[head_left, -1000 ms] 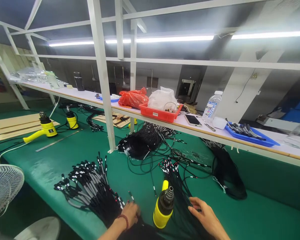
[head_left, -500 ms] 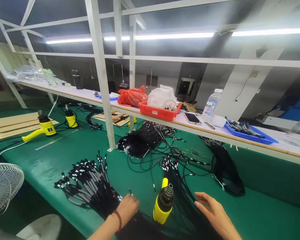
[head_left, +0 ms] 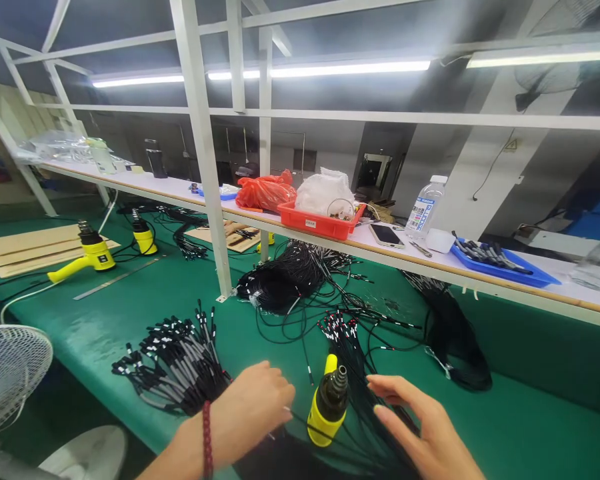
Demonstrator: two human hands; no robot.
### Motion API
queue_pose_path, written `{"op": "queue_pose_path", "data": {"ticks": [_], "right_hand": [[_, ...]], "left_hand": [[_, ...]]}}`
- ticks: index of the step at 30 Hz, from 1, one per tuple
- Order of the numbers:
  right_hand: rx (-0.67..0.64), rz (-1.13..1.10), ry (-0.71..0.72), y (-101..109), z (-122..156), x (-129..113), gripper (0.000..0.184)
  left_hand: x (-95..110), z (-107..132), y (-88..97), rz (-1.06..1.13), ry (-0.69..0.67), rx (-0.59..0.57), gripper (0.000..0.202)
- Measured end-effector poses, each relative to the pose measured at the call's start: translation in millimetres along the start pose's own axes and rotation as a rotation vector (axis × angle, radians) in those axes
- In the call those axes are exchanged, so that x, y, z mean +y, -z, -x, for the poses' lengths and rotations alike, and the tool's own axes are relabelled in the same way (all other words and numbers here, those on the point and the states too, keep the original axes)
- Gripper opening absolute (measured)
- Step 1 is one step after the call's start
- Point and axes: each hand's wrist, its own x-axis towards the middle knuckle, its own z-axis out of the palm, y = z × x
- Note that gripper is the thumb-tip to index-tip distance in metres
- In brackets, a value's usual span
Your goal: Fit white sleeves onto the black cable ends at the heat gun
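My left hand [head_left: 255,413], a dark red bead bracelet on its wrist, is closed at the front of the bench. A thin black cable [head_left: 305,423] runs from its fingertips toward the heat gun; the pinch itself is partly hidden. My right hand [head_left: 425,420] is open, thumb and fingers apart, over a bundle of black cables [head_left: 353,353] with white and red marked ends. Between the hands a yellow and black heat gun [head_left: 327,407] stands with its nozzle up. Left of it lies a thick bunch of cables [head_left: 180,363] with grey sleeves and black ends.
Behind, a coiled cable heap [head_left: 280,283] lies below the shelf [head_left: 400,257]. The shelf bears a red tray [head_left: 315,223], a phone [head_left: 386,235], a bottle [head_left: 425,208] and a blue tray [head_left: 530,275]. A white post [head_left: 205,147] rises from the bench; a fan [head_left: 13,377] stands left.
My left hand has risen toward the camera and turned, with the cable in its fingers. My right hand has shifted a little left, still open.
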Motion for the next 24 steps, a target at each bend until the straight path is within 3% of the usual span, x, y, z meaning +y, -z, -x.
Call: {"op": "queue_pose_path", "data": {"ticks": [4,7,11,17,24], "right_hand": [[-0.212,-0.009,0.106,-13.9,3.2,-32.3,0.039],[-0.283,-0.043,0.102,-18.5,0.2,-41.5,0.027],[-0.217,-0.044,0.068,-18.1,-7.9,-38.1,0.025],[-0.104,-0.008,0.068,-14.9,-18.3,-27.3,0.027],[-0.032,0.042,0.047,-16.1,-27.4,-17.9,0.026]], "left_hand": [[45.0,-8.6,9.3,-0.078,-0.165,0.079,0.016],[58.1,-19.4,6.1,-0.064,-0.214,0.168,0.022],[57.9,-27.0,0.3,0.026,-0.180,0.235,0.028],[46.9,-27.9,-7.5,0.065,-0.103,0.234,0.023],[35.5,-40.9,-22.1,0.173,0.000,0.347,0.033]]}}
